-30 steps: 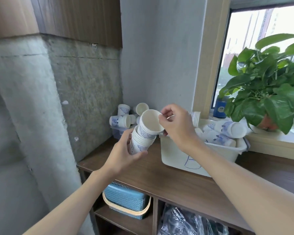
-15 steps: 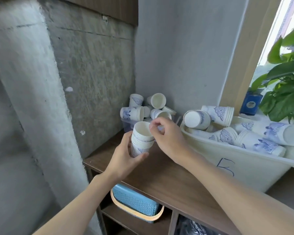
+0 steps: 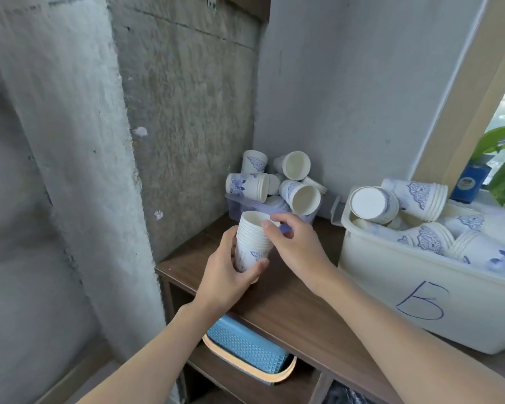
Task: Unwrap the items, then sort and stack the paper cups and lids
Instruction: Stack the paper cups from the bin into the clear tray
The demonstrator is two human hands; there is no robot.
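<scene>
Pressed down level since a second ago, the stack of cups (image 3: 252,243) is gripped upright by the left hand (image 3: 231,275) over the shelf (image 3: 289,301); the right hand (image 3: 298,246) pinches its top rim.

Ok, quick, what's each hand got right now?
Left hand: grips the stack of paper cups round its side.
Right hand: pinches the same stack's top rim.
</scene>
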